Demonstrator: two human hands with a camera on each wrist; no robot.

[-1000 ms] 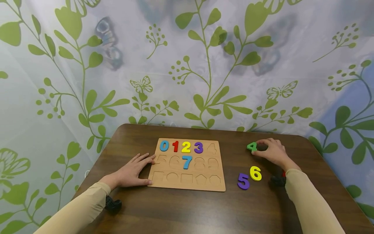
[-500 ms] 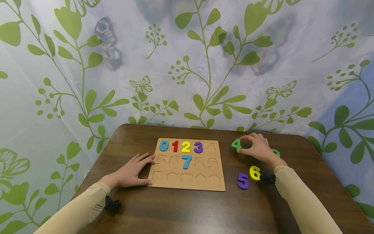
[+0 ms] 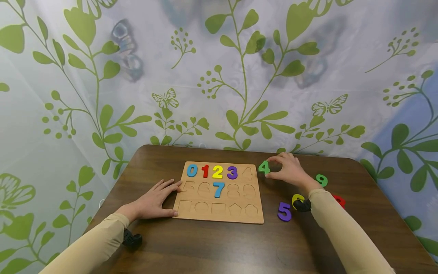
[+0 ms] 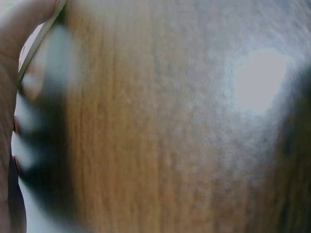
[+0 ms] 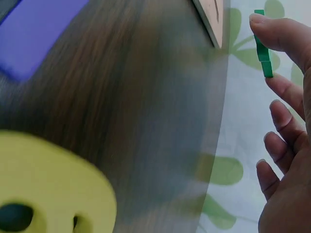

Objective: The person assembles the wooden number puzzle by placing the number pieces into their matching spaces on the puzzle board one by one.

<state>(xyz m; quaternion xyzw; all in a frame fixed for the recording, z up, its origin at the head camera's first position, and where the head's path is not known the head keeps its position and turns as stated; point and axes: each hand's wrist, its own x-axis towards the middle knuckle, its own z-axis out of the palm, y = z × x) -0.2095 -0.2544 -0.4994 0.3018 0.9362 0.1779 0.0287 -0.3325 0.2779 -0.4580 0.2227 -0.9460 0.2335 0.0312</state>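
Note:
Between thumb and forefinger my right hand (image 3: 289,170) pinches a green number 4 (image 3: 264,168), held just off the right edge of the wooden puzzle board (image 3: 212,217). The right wrist view shows that green piece (image 5: 262,48) edge-on, its ends against thumb and fingertip. My left hand (image 3: 155,201) rests at the board's left edge, fingers spread, thumb at the lower left corner. In the board sit a blue 0 (image 3: 192,171), red 1 (image 3: 205,171), yellow 2 (image 3: 217,172), purple 3 (image 3: 232,172) and blue 7 (image 3: 218,189). Bare recesses show for 4, 5, 6, 8, 9 and shapes.
Right of the board lie a purple 5 (image 3: 284,211) and a yellow 6 (image 3: 297,198), partly hidden by the black wrist camera (image 3: 302,206). Beyond the right forearm are a green 9 (image 3: 321,180) and a partly covered red piece (image 3: 339,200). A patterned curtain (image 3: 219,76) hangs behind the table.
My right hand has carried the green 4 leftward from the table's right side to beside the board. The green 9 and red piece have come into fuller view. My left hand has stayed put.

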